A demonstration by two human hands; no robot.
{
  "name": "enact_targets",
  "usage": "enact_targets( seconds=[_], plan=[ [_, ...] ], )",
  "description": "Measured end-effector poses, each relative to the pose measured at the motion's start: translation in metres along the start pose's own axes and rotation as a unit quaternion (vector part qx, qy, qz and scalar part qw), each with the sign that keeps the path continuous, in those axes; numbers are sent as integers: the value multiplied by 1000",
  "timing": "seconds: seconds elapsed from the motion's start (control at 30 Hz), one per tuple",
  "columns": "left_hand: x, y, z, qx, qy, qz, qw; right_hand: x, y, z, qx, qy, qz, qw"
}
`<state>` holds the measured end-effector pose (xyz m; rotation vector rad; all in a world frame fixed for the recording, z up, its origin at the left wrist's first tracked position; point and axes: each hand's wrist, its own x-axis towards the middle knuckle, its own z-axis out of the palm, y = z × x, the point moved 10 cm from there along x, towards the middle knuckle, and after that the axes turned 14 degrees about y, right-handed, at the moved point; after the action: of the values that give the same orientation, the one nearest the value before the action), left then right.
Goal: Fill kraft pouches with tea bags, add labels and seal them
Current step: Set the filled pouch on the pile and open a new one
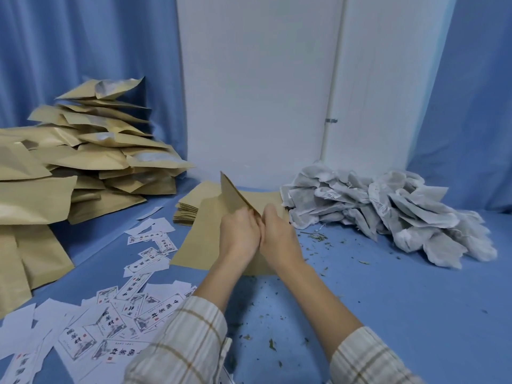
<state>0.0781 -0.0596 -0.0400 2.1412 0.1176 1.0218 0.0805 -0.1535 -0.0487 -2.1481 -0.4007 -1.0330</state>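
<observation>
Filled pouches (91,167) lie left, tea bags (388,212) right, labels (116,306) before the pouches.

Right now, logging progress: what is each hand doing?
Left hand: closed on the kraft pouch, gripping its near edge.
Right hand: closed on the same pouch, beside the left.

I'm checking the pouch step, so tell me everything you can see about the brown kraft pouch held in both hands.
The flat brown kraft paper pouch is held tilted on edge, one corner pointing up, above the stack of empty kraft pouches. The left hand and right hand pinch its lower edge together. It looks thin, uncreased and unlabelled; whether it is open cannot be told.
</observation>
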Motion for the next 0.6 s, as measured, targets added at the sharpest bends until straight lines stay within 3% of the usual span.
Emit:
enact_targets(
  seconds=[0.17, 0.33, 0.47, 0.53, 0.6],
  plan=[
    [5, 4, 4, 17, -20, 15, 1000, 10, 24, -12, 77, 70, 99, 990],
    [8, 11, 7, 39, -34, 52, 997, 12, 39, -8, 103, 73, 167, 978],
    [5, 13, 5, 54, -30, 80, 995, 9, 69, -15, 108, 114, 275, 949],
    [1, 15, 8, 82, -43, 101, 991, 14, 71, -17, 85, 102, 258, 957],
    [1, 17, 9, 111, -59, 108, 986, 20, 57, -19, 75, 88, 185, 976]
  ],
)
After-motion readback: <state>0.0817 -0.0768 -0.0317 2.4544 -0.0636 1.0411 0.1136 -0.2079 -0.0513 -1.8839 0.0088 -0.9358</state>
